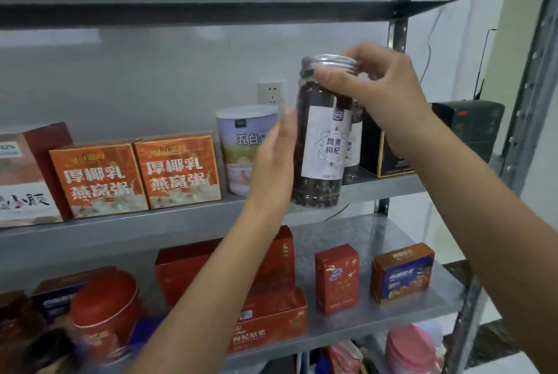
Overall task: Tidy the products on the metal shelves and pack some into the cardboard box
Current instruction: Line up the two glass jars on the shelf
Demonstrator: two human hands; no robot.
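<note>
Middle metal shelf (pixel 151 228), left end: white-and-red carton (pixel 21 192), then 2 orange cartons (pixel 96 180) squared to the front, with a white cylindrical canister (pixel 241 147) beside them. This stretch looks sorted.

Left hand (pixel 271 168): fingers straight, flat along the side of the clear jar of dark dried berries with silver screw lid (pixel 320 144). Contact likely, not certain.

Right hand (pixel 374 92) pinches that jar at the lid and holds it slightly tilted in the air before the shelf edge, not yet placed. 1 matching jar (pixel 354 144) stands behind it.

Lower shelf (pixel 362 240): mixed red boxes and tins, seemingly unsorted.

Cardboard box not in view, so packing can't be judged.
</note>
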